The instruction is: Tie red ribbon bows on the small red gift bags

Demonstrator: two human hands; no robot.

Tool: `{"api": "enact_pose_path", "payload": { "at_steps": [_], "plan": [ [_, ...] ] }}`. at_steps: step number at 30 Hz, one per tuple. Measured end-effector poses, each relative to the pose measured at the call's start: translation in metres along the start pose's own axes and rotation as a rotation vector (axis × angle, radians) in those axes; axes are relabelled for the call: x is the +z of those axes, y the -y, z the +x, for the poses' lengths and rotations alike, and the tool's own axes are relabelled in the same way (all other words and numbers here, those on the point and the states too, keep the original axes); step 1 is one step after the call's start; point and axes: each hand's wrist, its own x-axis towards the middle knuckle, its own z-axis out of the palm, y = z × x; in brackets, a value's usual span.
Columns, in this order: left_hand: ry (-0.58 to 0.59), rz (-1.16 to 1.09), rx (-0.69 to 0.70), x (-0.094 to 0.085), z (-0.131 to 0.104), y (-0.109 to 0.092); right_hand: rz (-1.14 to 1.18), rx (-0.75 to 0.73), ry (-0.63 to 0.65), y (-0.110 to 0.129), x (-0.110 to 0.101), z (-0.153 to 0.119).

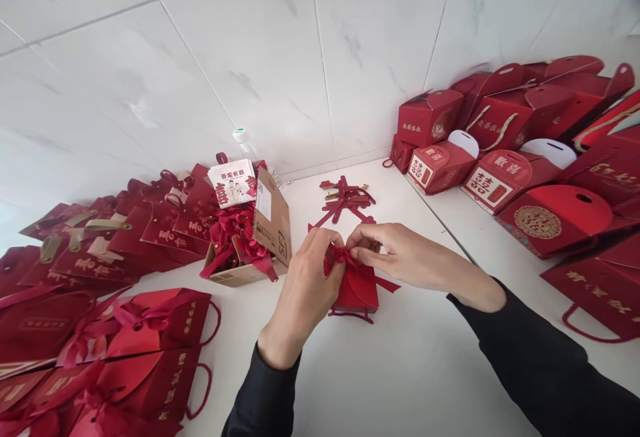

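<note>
A small red gift box (356, 290) with a cord handle stands on the white table (360, 370) in front of me. Dark red ribbon (383, 281) is gathered in a knot or bow at its top, one tail hanging off to the right. My left hand (313, 283) pinches the ribbon on the left side of the knot. On the other side, my right hand (395, 250) has its fingertips closed on the ribbon. Fingers partly hide the knot itself.
A cardboard box (273, 213) of red ribbons stands behind left, near a clear bottle (243, 141). Red strips (345, 200) lie behind the gift box. Red gift boxes crowd the left (145, 330) and right (550, 220). A tiled wall rises behind.
</note>
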Motion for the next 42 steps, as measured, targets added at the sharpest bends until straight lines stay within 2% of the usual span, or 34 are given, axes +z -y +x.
{"api": "enact_pose_path", "payload": {
  "at_steps": [7,12,19,22,25,33,42],
  "plan": [
    [0.029,0.018,0.042,-0.011,-0.001,0.003,-0.105,0.041,0.002,0.005,-0.001,-0.004],
    [0.073,0.064,0.01,-0.025,-0.007,0.001,-0.272,0.047,-0.028,0.012,-0.002,-0.009],
    [0.31,0.122,-0.11,-0.045,-0.011,-0.004,-0.459,0.044,-0.076,0.004,-0.004,-0.009],
    [0.376,0.138,-0.132,-0.05,-0.012,-0.004,-0.486,0.068,-0.101,0.0,-0.007,-0.01],
    [0.408,0.131,-0.133,-0.051,-0.013,-0.003,-0.482,0.081,-0.139,0.001,-0.008,-0.01],
    [0.386,0.088,-0.094,-0.048,-0.011,-0.005,-0.352,0.069,-0.153,0.01,-0.006,-0.009],
    [0.444,0.185,-0.207,-0.049,-0.012,-0.006,-0.356,0.081,-0.132,0.004,-0.009,-0.01]
  ]
}}
